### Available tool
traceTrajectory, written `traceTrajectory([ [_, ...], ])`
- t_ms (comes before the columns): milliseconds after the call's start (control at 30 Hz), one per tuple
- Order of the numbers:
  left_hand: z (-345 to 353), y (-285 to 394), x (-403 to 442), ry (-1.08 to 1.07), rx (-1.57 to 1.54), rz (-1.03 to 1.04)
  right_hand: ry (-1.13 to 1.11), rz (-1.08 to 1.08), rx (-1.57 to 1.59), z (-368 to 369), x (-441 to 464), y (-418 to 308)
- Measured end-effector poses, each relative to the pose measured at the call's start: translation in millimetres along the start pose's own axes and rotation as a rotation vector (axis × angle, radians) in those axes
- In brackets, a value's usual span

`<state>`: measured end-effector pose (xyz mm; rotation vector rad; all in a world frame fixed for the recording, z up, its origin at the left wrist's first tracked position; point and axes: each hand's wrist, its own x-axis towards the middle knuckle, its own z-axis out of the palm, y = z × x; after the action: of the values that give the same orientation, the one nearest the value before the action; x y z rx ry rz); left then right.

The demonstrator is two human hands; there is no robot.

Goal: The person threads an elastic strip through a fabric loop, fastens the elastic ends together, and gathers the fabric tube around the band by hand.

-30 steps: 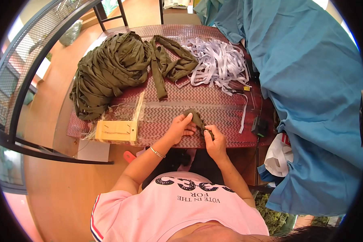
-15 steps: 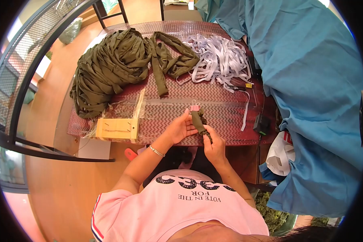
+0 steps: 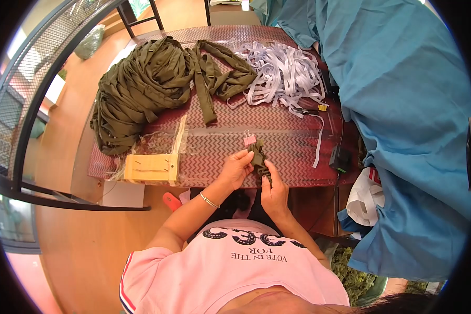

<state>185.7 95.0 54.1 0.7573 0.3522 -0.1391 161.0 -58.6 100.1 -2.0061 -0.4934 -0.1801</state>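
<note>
Between my hands is a short, gathered piece of olive-green fabric (image 3: 259, 161), held over the near part of the table. A pink binder clip (image 3: 250, 140) with wire handles sits at its far end. My left hand (image 3: 237, 168) pinches the fabric's left edge just below the clip. Lower down on the right side, my right hand (image 3: 273, 188) grips the bunched end between thumb and fingers. Part of the fabric is hidden by the fingers.
A big heap of olive-green fabric strips (image 3: 141, 94) lies at the back left. Right of it is a tangle of white elastic (image 3: 285, 76). A yellow wooden block with nails (image 3: 152, 167) sits front left, a small black box (image 3: 340, 158) front right. Blue cloth (image 3: 397, 104) hangs on the right.
My left hand has gone from open fingers beside the fabric to pinching it below the clip. The clip and fabric have shifted slightly left, and the fabric looks more bunched.
</note>
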Motion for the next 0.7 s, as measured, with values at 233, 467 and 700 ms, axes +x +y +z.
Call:
traceTrajectory([
  [233,21,-2,-16,-0.108,-0.09,-0.036,0.097,-0.041,0.084,6,2,2],
  [467,26,3,-12,-0.168,-0.08,0.018,0.171,-0.279,-0.085,7,17,7],
  [700,30,17,-14,-0.275,0.382,0.149,0.043,0.088,0.421,-20,52,1],
])
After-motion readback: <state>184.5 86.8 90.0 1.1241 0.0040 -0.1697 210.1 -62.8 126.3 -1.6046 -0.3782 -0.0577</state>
